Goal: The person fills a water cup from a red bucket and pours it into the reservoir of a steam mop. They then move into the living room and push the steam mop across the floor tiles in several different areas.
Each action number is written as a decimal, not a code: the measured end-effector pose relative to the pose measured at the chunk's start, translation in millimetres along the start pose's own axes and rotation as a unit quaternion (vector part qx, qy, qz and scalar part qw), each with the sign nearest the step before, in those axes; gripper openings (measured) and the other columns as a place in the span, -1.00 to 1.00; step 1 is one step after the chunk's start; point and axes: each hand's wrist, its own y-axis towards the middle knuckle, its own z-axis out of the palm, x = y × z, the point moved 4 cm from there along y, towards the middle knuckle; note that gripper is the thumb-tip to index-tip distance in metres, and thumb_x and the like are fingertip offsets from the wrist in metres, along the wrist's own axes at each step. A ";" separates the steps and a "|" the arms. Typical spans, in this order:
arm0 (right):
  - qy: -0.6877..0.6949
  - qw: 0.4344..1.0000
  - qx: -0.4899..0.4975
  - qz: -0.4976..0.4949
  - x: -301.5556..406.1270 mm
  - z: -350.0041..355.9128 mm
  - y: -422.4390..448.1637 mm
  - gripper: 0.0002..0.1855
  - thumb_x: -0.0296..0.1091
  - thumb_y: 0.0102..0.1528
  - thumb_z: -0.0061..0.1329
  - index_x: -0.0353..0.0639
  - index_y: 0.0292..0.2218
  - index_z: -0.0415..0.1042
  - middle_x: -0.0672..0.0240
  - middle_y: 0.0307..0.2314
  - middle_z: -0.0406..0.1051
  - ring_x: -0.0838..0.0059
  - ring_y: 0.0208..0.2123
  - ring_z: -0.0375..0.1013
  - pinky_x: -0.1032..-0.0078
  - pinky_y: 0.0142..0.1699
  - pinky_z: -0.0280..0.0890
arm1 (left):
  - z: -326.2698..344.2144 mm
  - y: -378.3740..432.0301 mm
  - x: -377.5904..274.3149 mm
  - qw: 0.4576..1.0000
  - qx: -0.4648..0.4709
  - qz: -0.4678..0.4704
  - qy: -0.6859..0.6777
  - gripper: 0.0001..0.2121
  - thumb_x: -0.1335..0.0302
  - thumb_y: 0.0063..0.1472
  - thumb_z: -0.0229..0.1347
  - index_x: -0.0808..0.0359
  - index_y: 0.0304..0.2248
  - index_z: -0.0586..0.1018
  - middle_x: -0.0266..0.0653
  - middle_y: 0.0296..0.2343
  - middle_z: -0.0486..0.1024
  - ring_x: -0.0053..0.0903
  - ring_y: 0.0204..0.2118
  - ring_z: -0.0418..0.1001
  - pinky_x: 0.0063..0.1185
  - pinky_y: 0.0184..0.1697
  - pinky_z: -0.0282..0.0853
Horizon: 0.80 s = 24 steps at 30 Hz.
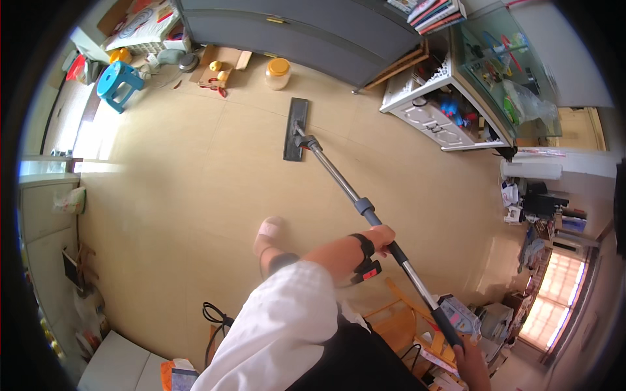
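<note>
A flat mop with a dark rectangular head point(296, 129) rests on the beige tiled floor point(195, 195), in the upper middle of the view. Its metal pole runs down to the lower right. My left hand point(383, 239) grips the dark sleeve around the middle of the pole; a black strap with a small device is on that wrist. Near the lower right, my right hand point(470, 361) is closed around the grip at the pole's top end. One foot in a pale slipper point(270, 228) stands on the floor below the mop head.
Along the far grey cabinet point(313, 39) stand a jar with an orange lid point(278, 74) and a cardboard box point(210, 68). A blue plastic stool point(117, 83) is at upper left, a white cabinet point(430, 119) at upper right. A wooden chair point(396, 320) stands near my right side.
</note>
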 end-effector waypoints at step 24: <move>-0.053 0.989 -0.073 0.119 -59.3 -16.7 -129.0 -0.61 -0.09 -0.08 -0.08 -0.12 -0.25 0.32 0.06 -0.60 0.35 0.07 -0.50 0.35 0.31 -0.44 0.22 | 184.3 -74.2 -51.2 0.924 -0.004 -0.208 -0.321 -0.87 0.45 -0.03 -0.03 0.34 -0.53 0.33 -0.19 -0.59 0.35 -0.40 -0.55 0.40 -0.49 -0.51 0.40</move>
